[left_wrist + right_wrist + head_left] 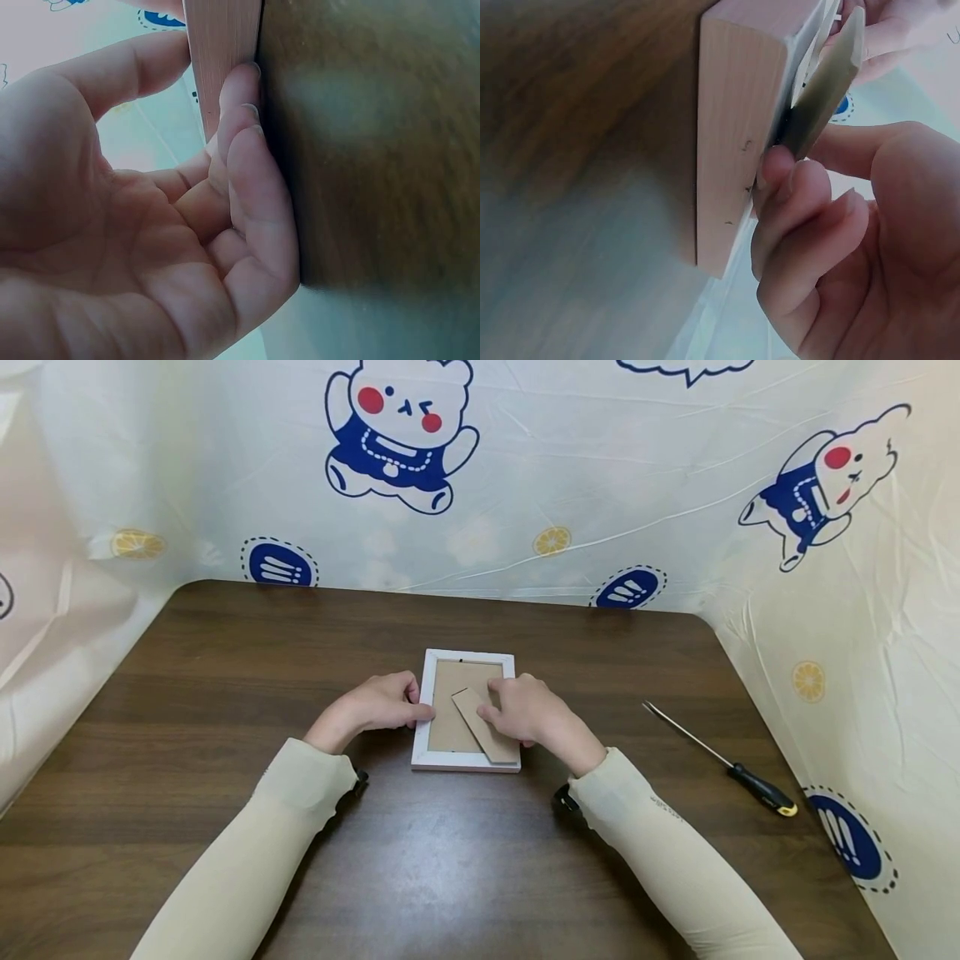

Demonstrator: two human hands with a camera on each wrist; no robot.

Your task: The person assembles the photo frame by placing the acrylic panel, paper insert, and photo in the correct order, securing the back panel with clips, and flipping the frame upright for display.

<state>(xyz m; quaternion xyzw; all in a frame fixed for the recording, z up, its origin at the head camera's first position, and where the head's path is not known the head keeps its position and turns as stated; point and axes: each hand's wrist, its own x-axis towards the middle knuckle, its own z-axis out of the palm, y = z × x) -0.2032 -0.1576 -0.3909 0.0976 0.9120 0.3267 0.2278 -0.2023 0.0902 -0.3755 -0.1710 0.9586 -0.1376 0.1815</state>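
Note:
A white picture frame (465, 762) lies face down on the table, its brown backing board (452, 681) showing. My left hand (381, 700) holds the frame's left side, thumb over the top edge and fingertips against the outer wall (221, 52). At the right side, my right hand (534, 712) pinches the beige stand flap (486, 733), which slants across the backing. Seen from the right wrist, the flap (829, 94) tilts up off the back, with the thumb on one face and curled fingers by the frame's side (739, 97).
A screwdriver (757, 787) with a black and yellow handle lies to the right on the dark wooden table (450, 877). Behind and beside the table hangs a pale cloth (525, 468) printed with cartoon bears.

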